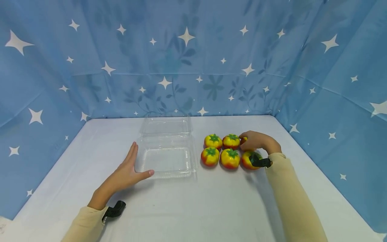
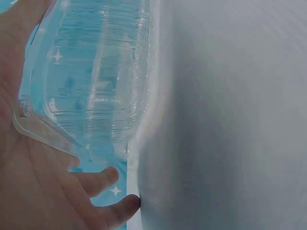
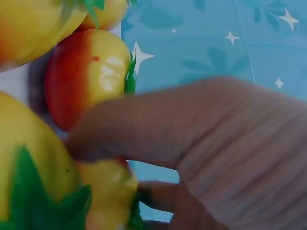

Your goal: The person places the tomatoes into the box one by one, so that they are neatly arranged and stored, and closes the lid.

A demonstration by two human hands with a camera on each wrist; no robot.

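Observation:
A hinged clear plastic container (image 1: 165,159) lies with its lid folded back at the left of the table. My left hand (image 1: 128,173) is beside its left front corner, fingers and thumb spread; whether they touch it I cannot tell. Two rows of yellow-and-red toy tomatoes (image 1: 230,158) with green leafy tops sit right of the container. At the back right of this group, my right hand (image 1: 257,140) has its thumb and fingers around one toy tomato (image 3: 108,189), which is mostly hidden by the hand. Another toy tomato (image 1: 248,160) lies partly under the right wrist strap.
A white cloth (image 1: 193,208) covers the table. Blue curtains with white stars (image 1: 169,60) stand along its back and sides. The container's raised lid (image 1: 165,126) lies toward the back curtain. Black straps (image 1: 114,211) with small devices are on both wrists.

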